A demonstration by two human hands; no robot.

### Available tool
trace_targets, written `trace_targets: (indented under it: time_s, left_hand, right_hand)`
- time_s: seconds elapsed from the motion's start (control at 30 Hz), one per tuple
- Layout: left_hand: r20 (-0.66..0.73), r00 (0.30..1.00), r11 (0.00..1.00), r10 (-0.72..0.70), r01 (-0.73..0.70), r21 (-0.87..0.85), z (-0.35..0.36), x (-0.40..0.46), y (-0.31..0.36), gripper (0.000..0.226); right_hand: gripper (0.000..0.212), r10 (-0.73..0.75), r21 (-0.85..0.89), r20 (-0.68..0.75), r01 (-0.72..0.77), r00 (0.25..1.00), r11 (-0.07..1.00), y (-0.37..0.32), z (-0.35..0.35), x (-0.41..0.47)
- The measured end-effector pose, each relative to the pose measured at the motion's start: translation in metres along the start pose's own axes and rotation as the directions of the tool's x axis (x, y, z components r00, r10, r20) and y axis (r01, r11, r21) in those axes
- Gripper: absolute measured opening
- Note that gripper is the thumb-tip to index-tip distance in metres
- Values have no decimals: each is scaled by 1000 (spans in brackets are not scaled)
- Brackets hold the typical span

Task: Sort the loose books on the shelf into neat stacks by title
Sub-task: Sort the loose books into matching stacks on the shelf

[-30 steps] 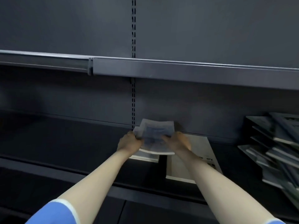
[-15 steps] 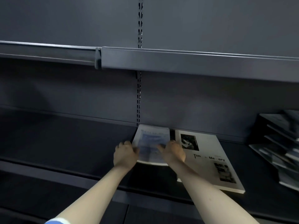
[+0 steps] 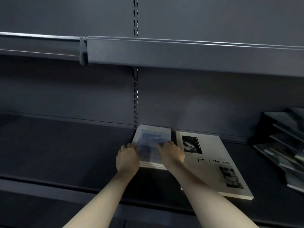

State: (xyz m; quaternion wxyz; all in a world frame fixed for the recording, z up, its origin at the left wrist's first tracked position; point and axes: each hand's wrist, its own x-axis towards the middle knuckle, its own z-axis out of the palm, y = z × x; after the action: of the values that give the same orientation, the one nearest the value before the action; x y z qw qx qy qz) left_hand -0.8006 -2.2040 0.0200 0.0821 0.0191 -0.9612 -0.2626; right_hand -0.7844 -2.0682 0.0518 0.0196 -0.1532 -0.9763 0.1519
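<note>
A small stack of white books with a blue-printed cover (image 3: 152,140) lies flat on the dark shelf (image 3: 65,145), pushed against the back wall. My left hand (image 3: 127,157) grips the stack's left edge with curled fingers. My right hand (image 3: 171,154) holds its right edge, fingers curled over the cover. Right beside it lies a large white book (image 3: 212,163) with black photos and the words "Time Memory" on its cover, flat and angled slightly.
A messy pile of dark-covered books (image 3: 283,148) leans at the far right of the shelf. An upper shelf (image 3: 181,55) overhangs the working space. A slotted upright (image 3: 135,96) runs down the back wall.
The blue-covered book was lifted and tilted between both hands a second ago; it now lies flat on the stack by the back wall, with both hands still at its sides.
</note>
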Motion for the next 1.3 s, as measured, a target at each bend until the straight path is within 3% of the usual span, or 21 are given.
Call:
trace_targets:
  time_s: [0.27, 0.67, 0.93, 1.3]
  left_hand:
    - [0, 999, 999, -33, 33, -43, 10, -1, 5, 41]
    - [89, 994, 996, 57, -50, -78, -8, -2, 3, 33]
    - [74, 970, 964, 232, -240, 118, -30, 1, 16, 51]
    - [67, 941, 921, 333, -340, 189, -53, -13, 46, 67]
  right_hand:
    - [34, -50, -98, -41, 46, 998, 994, 2, 5, 7]
    - [34, -35, -22, -48, 34, 998, 999, 11, 2, 8]
    - [45, -177, -227, -122, 146, 977, 963, 28, -26, -1]
    - [55, -84, -461, -161, 0, 983, 887, 84, -90, -26]
